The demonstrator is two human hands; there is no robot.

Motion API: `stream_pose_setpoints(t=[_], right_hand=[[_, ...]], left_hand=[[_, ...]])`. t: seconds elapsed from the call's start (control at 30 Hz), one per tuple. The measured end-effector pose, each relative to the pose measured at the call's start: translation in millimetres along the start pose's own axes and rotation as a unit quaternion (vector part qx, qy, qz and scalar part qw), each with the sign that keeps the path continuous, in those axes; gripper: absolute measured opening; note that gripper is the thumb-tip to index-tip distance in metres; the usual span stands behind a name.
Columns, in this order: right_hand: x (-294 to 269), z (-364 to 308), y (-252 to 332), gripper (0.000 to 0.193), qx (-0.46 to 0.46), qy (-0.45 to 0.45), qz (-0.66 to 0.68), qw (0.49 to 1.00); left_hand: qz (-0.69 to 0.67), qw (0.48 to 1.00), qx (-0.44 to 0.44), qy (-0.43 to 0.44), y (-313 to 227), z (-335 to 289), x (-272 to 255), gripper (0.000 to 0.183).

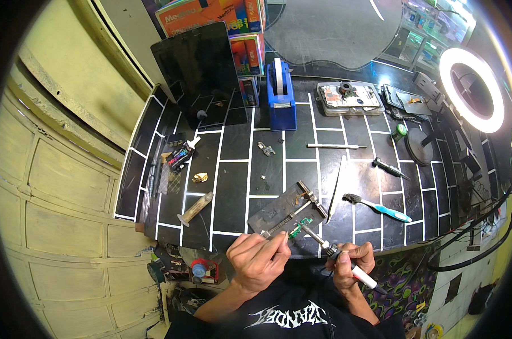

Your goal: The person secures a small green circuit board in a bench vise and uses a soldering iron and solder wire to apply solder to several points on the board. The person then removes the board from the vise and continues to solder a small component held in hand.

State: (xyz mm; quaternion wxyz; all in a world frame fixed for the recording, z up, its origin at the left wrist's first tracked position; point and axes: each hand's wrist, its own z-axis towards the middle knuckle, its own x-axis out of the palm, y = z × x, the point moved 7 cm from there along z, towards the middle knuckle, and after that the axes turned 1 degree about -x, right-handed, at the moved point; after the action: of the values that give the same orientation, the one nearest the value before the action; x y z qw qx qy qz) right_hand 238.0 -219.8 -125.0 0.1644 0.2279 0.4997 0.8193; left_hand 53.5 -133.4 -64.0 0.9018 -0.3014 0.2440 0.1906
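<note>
My right hand (353, 264) grips a soldering iron (364, 277) with a white and black handle. The iron slants up to the left, its metal tip at a small green circuit board (302, 225); whether it touches cannot be made out. That board lies at the lower edge of a dark metal board holder (275, 210) with a clamp bar. My left hand (258, 261) is closed in a pinch beside the board's left end. What its fingers hold, if anything, is hidden.
Around the holder lie a syringe (196, 209), a curved metal strip (336, 189), a teal toothbrush (383, 211), a screwdriver (389, 168) and a silver pen-like tool (336, 146). Farther back stand a blue tape dispenser (282, 116), a dark tablet (196, 65) and a lit ring lamp (447, 68).
</note>
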Motion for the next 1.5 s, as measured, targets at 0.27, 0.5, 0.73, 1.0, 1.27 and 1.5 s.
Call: stream_pose_setpoints(t=[0.27, 0.5, 0.73, 1.0, 1.27, 1.5], right_hand=[[-0.4, -2.6, -1.0, 0.031, 0.002, -0.008, -0.033, 0.999], [0.0, -2.4, -0.8, 0.032, -0.007, -0.004, -0.036, 0.999], [1.9, -1.8, 0.8, 0.031, -0.009, -0.008, -0.041, 0.999], [-0.6, -3.9, 0.0, 0.030, -0.017, -0.007, -0.061, 0.998], [-0.3, -3.4, -1.3, 0.031, -0.003, -0.008, -0.039, 0.999], [-0.2, -3.2, -1.3, 0.030, 0.003, -0.010, -0.017, 1.000]], left_hand=[[-0.007, 1.000, -0.004, 0.014, 0.8, 2.9, 1.2, 0.015], [-0.009, 1.000, -0.011, 0.017, 0.8, 4.1, 0.9, 0.014], [-0.010, 1.000, -0.017, 0.019, 2.1, 3.8, 0.9, 0.014], [-0.018, 1.000, -0.015, 0.020, 2.0, 4.5, 0.7, 0.016], [-0.023, 0.999, -0.015, 0.021, 2.3, 4.5, 0.5, 0.016], [-0.018, 0.999, -0.007, 0.027, 1.1, 6.0, 0.4, 0.015]])
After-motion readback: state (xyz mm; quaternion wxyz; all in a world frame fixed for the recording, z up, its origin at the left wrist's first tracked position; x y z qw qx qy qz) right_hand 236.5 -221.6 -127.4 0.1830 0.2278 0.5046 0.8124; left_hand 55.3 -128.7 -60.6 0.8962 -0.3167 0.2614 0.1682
